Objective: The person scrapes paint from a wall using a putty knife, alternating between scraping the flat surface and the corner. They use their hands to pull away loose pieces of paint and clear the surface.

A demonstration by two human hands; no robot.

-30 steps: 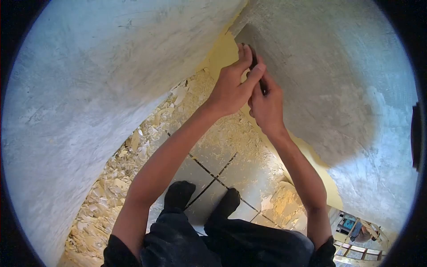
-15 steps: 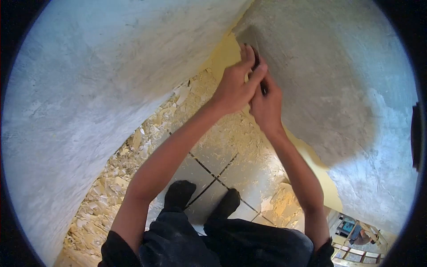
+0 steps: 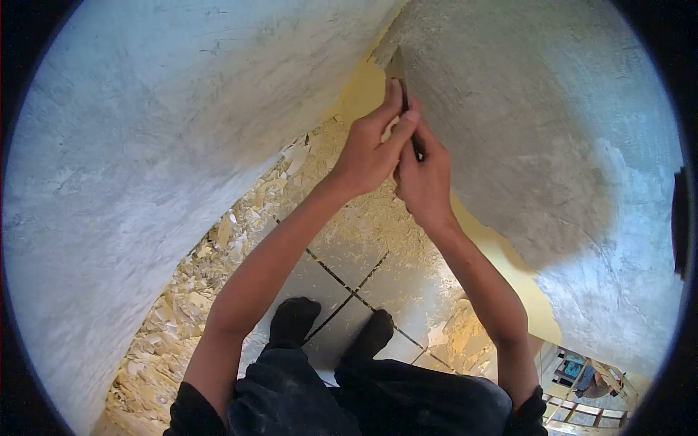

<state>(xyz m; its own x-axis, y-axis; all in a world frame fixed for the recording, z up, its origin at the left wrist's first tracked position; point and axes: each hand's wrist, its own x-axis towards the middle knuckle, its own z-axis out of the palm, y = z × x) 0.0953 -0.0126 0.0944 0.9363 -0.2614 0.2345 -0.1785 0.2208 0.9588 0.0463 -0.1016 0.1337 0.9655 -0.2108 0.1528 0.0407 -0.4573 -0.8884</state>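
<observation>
Both hands grip a scraper (image 3: 405,96) with a dark handle. Its thin blade points up at the ragged edge where yellow paint (image 3: 360,94) meets the bare grey wall (image 3: 509,138), close to the corner. My left hand (image 3: 371,149) presses on the upper part of the handle, fingers bent over it. Lower down, my right hand (image 3: 427,178) is wrapped around the handle, next to the left thumb. The fingers cover most of the handle, and the blade's tip is hard to make out against the wall.
Another scraped wall (image 3: 167,131) slopes along the left. Paint flakes (image 3: 171,316) lie heaped at its foot and scattered over floor tiles (image 3: 338,261). My feet in dark socks (image 3: 294,320) stand on the tiles. At lower right are a person (image 3: 596,385) and a wooden ladder-like frame (image 3: 589,416).
Both hands and the scraper have shifted slightly left, toward the corner. The grip on the handle stays the same.
</observation>
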